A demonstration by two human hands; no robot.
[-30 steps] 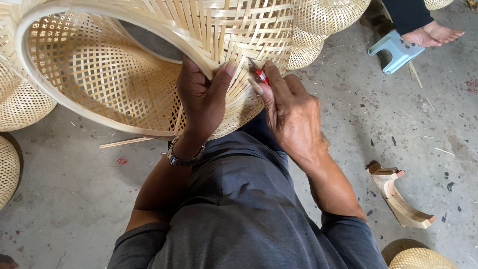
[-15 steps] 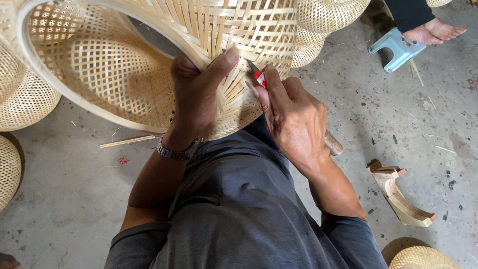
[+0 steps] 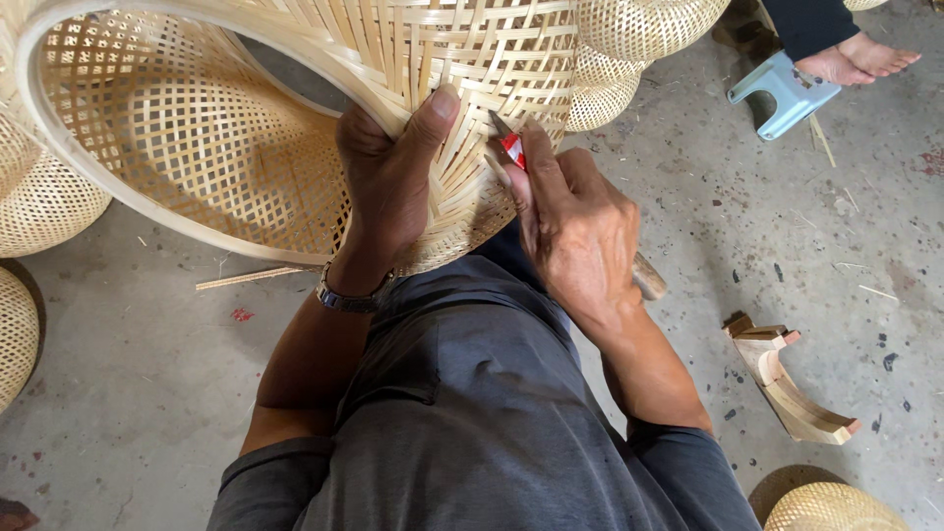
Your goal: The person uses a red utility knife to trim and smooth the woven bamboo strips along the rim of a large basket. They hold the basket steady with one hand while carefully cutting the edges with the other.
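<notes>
Grey concrete floor [image 3: 138, 354] fills the background. Propped above the person's lap, a large woven bamboo basket [image 3: 295, 108] is tilted on its side, its pale open lattice and thick rim turned to the left. Its closer-woven wall is clamped by the left hand [image 3: 388, 177], thumb pressed flat on the strips, fingers curled behind. Just beside it, a red-banded tool [image 3: 511, 147] is gripped in the closed right hand [image 3: 575, 231], its tip set against the weave; what seems to be a wooden handle shows behind the wrist. Further out, more baskets [image 3: 639, 25], a curved wooden piece [image 3: 787, 379] and a pale blue stool [image 3: 782, 93] are seen.
</notes>
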